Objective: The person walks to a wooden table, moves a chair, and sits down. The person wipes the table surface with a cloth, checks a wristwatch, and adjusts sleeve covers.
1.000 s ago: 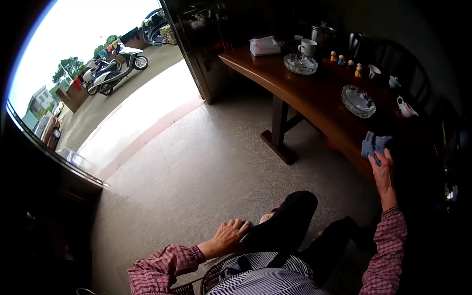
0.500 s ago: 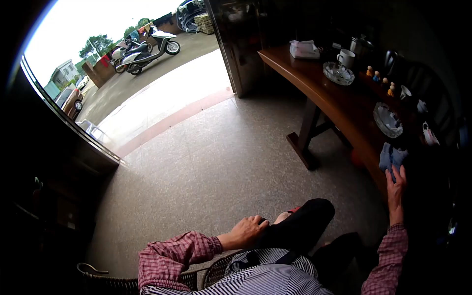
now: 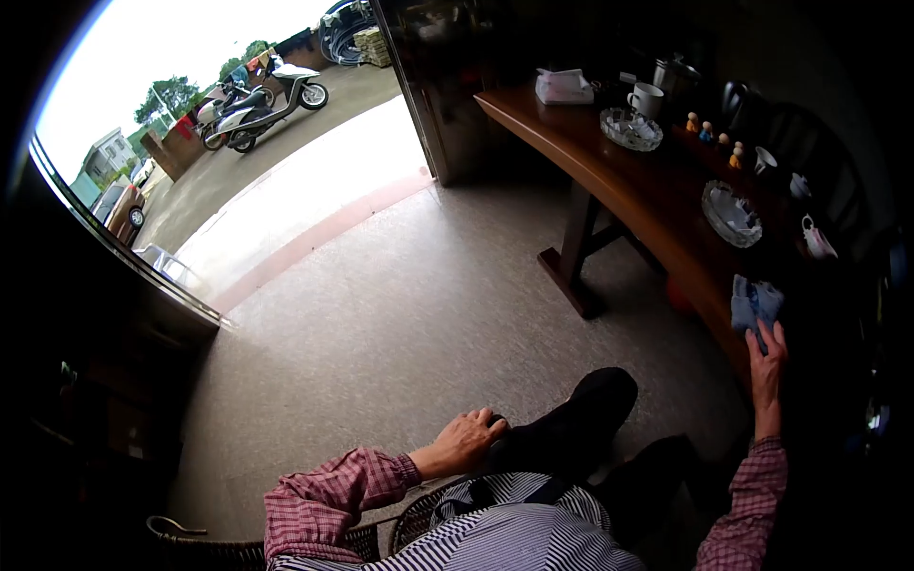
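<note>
At the near right end of the dark wooden table (image 3: 609, 181), my right hand (image 3: 767, 362) has its fingers on a folded blue cloth (image 3: 757, 303). The cloth lies near the table's edge, and the fingers touch its near side. My left hand (image 3: 463, 443) rests by my dark-trousered knee, its fingers bent over something dark that I cannot make out. Just beyond the cloth stand a glass dish (image 3: 732, 214) with white bits in it and a pink and white cup (image 3: 817, 238).
Farther along the table are a second glass dish (image 3: 630, 129), a white mug (image 3: 645, 99), a tissue pack (image 3: 565, 87), small figurines (image 3: 736, 155) and a metal pot (image 3: 674, 74). Scooters (image 3: 276, 107) stand outside the open doorway at the left. A wicker chair arm (image 3: 209, 545) is at lower left.
The view has swung, shifting the table and doorway in the frame. My right hand stays at the blue cloth, and my left hand stays by my knee.
</note>
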Demonstrator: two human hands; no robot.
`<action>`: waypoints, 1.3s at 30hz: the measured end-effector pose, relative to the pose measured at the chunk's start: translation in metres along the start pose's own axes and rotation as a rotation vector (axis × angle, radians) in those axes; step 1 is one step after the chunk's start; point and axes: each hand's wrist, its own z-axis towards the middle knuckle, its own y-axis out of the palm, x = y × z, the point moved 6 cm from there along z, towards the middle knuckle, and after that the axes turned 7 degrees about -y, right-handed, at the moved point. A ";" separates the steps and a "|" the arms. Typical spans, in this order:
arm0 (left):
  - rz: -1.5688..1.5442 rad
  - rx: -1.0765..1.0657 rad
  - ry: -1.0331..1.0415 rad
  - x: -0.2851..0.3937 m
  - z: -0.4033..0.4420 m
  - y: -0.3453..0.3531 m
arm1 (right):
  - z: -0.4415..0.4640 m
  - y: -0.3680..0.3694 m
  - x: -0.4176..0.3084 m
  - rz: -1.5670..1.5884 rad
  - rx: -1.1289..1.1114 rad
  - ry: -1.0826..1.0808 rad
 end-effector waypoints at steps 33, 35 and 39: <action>0.109 -0.072 -0.095 0.029 0.010 -0.006 | 0.004 -0.030 0.001 -0.190 0.086 -0.138; 0.113 -0.054 -0.086 0.034 0.012 -0.011 | 0.004 -0.025 0.006 -0.236 0.099 -0.177; 0.128 -0.059 -0.079 0.030 0.010 -0.008 | 0.002 -0.025 0.016 -0.211 0.162 -0.218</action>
